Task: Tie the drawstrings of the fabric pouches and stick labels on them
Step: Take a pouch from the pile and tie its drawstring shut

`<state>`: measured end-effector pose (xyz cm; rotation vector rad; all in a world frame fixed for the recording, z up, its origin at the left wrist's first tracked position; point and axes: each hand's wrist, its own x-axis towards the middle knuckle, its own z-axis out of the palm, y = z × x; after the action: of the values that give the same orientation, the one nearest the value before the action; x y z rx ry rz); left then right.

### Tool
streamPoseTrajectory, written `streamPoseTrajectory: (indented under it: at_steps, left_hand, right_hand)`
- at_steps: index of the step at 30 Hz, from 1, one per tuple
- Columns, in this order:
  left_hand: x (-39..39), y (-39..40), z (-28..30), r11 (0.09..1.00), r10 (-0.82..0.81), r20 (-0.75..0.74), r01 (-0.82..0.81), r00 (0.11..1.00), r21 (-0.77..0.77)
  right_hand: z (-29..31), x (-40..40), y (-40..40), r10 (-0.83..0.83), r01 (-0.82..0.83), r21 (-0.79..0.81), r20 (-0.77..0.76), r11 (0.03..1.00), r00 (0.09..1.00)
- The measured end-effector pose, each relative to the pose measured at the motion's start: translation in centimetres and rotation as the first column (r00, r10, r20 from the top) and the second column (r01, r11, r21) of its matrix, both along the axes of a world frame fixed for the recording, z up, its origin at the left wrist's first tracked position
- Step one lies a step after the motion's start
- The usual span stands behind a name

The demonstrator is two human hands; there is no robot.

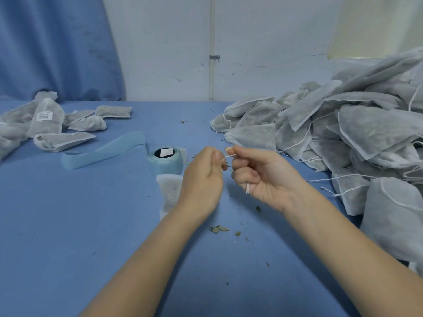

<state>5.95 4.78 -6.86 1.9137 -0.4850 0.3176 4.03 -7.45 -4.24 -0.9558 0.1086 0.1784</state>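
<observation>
left hand (201,179) pinches drawstring (225,157) | right hand (263,177) pinches drawstring, fingers curled | pouch (169,191) under left hand on worktop (91,213) | label roll (165,160) behind

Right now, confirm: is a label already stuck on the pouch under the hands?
No: the pouch beneath the left hand shows bare fabric, no label.

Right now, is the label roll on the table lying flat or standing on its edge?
Lying flat: the label roll rests on the blue table with its dark core facing up, its loose liner strip trailing left.

White drawstring (225,156) taut above pouch (169,193)
</observation>
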Motion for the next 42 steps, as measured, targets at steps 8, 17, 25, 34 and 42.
streamPoseTrajectory:
  at_steps: [8,17,25,34,42]
  left_hand:
    - [-0.7,-0.1,0.3,0.978,0.190,0.250,-0.162,0.949,-0.130]
    - [-0.2,0.5,0.3,0.927,0.286,0.695,-0.374,0.659,-0.028]
    - [0.1,0.4,0.8,0.915,0.296,0.566,-0.399,0.769,0.064]
    - [-0.4,0.2,1.5,0.985,0.171,0.103,-0.168,0.980,-0.043]
    - [0.6,1.3,2.1,0.926,0.368,0.213,-0.378,0.905,0.005]
  right_hand:
    - [0.2,-0.4,0.3,-0.002,0.003,0.039,-0.028,0.999,1.000]
    - [-0.2,-0.3,0.2,-0.175,0.198,-0.166,0.142,0.966,0.974]
    - [0.1,-1.0,-0.4,-0.117,0.385,-0.567,0.451,0.728,0.885]
    - [-1.7,0.0,1.3,-0.082,0.362,-0.470,0.516,0.805,0.853]
    - [-1.1,0.0,1.1,-0.183,0.590,-0.548,0.622,0.593,0.762]
